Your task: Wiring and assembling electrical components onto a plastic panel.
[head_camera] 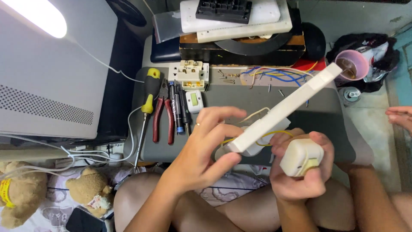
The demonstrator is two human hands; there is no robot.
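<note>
Left hand [206,148]: fingers and thumb are closed on the near end of a long white bar [283,112], which slants up and to the right over the grey mat [317,116]. Right hand [300,172]: fingers are curled around a small white plug block [301,157], held just below the bar's near end. Yellow and white wires [262,135] loop between the two hands, partly hidden by the bar. Containers: a pink cup [352,64] stands at the bar's far tip and holds a brown liquid; a can [351,93] sits just below it, contents not discernible. On the mat's left side lie a yellow-handled screwdriver [148,96], red pliers [164,112] and dark pens [180,107], side by side. Behind them rests an opened white socket [189,74], with small screws [227,76] and blue and yellow wires [279,74] beside it. Stacked boxes [240,30] close off the mat's far edge. Teddy bears [51,193] lie at lower left. Another person's hand [401,117] enters at the right edge, well apart from the work.
</note>
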